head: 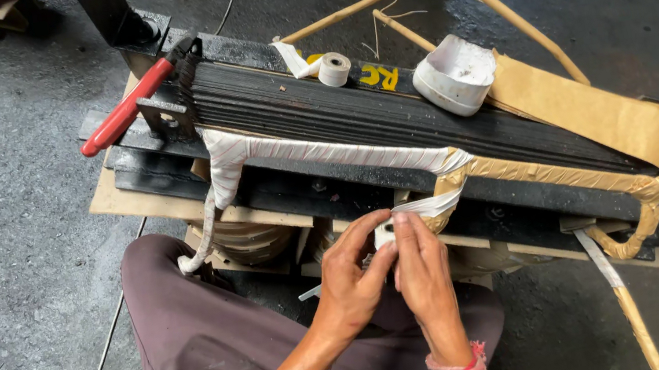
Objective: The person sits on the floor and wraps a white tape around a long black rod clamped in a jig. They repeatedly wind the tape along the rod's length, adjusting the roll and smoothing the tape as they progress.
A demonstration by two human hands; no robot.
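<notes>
Two hands wrapping white tape along a lead on a black laminated core.

Largest first: the black laminated core (353, 114) lies across the dark floor (4, 266). Along its front runs the lead (324, 152), white-wrapped at left, bare brown at right. Left hand (351, 275) and right hand (424, 272) sit together, fingers pinched on the white tape (427, 206) at the boundary. Next, judging by this, the tape needs tension and overlap.
</notes>
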